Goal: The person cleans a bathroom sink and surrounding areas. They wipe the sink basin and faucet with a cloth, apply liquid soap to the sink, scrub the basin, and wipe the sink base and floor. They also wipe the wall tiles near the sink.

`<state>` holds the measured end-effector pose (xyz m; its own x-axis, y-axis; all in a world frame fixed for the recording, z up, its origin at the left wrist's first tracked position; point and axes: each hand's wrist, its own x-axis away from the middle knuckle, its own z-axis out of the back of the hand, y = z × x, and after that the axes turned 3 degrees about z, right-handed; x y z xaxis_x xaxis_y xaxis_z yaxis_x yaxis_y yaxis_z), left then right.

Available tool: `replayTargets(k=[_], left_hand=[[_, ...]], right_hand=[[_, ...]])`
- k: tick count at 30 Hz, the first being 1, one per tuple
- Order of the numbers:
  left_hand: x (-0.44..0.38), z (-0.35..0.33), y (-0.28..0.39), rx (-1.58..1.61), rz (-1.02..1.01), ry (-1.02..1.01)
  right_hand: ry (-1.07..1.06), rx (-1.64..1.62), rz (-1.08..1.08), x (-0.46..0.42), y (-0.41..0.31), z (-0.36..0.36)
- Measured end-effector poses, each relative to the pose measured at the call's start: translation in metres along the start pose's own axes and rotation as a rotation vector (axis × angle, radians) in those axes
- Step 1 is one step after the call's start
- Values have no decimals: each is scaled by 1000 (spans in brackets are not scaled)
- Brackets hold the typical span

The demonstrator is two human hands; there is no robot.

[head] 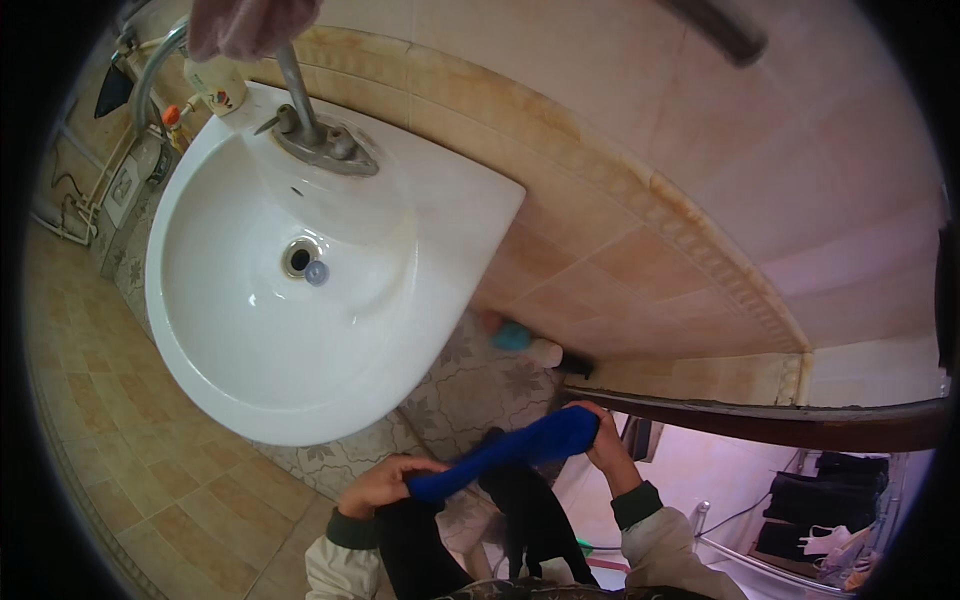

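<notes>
A blue cloth (510, 454) stretches between my two hands, low in front of my body and above my legs. My left hand (386, 482) grips its left end, thumb along the top. At the other, higher end my right hand (604, 436) has its fingers wrapped around the fabric. Ahead of me is a white ceramic washbasin (225, 382), apart from the cloth. A small translucent stopper (317, 273) lies beside the drain hole (301, 259). The metal faucet (322, 146) stands at the basin's back.
A pink cloth (251, 26) hangs over the faucet's top. A pump bottle (217, 86) stands at the basin's back left corner. Several small containers (525, 345) sit on the floor by the tiled wall (570, 277). Dark clothes (821, 495) hang on a rack at lower right.
</notes>
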<state>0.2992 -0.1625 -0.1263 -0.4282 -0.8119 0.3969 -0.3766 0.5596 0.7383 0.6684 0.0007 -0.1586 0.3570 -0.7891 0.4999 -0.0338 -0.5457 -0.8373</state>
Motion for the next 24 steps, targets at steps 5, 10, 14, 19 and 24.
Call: replayTargets(k=[5, 10, 14, 19, 24], left_hand=[[-70, 9, -67, 1122, -494, 69], [-146, 0, -150, 753, -447, 405], [-150, 34, -188, 554, -449, 479], [-170, 79, -230, 423, -537, 564], [-174, 96, -242, 345, -627, 675]], right_hand=[[-85, -143, 71, -58, 47, -16], [-427, -339, -74, -144, 146, 27], [-111, 79, 25, -237, 245, 67], [189, 626, 520, -355, 309, 23], [387, 843, 529, -382, 279, -11]])
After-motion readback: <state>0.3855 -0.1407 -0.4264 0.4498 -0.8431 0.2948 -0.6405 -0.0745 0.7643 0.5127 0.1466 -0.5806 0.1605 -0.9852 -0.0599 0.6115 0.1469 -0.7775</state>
